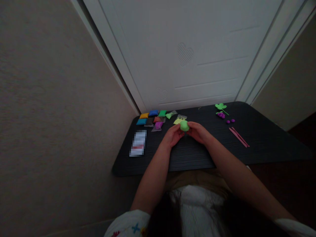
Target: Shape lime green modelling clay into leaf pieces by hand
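Note:
A light green lump of clay is held between both my hands above the dark table. My left hand curls its fingers against the lump's left side. My right hand pinches it from the right. Both hands hover near the middle of the table, just in front of several small bags of coloured clay.
A green clay leaf shape, a purple clay cluster and two purple balls lie at the far right. Pink sticks lie to the right. A blurred card lies left. A white door stands behind.

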Tool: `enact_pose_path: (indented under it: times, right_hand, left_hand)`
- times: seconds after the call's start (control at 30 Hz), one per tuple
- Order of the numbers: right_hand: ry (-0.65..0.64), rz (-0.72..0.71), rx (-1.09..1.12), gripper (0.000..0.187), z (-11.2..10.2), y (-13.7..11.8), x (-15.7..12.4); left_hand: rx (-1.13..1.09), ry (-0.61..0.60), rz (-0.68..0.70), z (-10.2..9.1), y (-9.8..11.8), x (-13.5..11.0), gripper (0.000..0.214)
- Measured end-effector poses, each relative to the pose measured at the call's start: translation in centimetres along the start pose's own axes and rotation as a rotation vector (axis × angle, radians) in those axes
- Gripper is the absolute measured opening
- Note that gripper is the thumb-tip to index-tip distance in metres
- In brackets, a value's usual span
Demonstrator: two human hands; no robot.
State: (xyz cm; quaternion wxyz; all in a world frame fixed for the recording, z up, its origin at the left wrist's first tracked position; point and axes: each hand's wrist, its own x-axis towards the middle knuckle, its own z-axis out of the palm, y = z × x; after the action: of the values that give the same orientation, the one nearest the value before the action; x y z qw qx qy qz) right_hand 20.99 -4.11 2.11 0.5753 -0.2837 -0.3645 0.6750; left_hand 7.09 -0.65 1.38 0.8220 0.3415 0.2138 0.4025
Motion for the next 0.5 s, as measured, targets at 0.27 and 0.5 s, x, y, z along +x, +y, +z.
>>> enact_pose_path:
  times: [0.27,0.5]
  right_hand:
    - [0.038,0.016,-0.032,0.013,-0.32,0.36,0.25]
    - [0.045,0.0,-0.049,0.011,-0.39,0.41,0.32]
  left_hand:
    - [0.053,0.03,0.059,-0.11,-0.08,0.25,0.019]
    - [0.067,0.041,0.007,0.12,0.0,0.13,0.024]
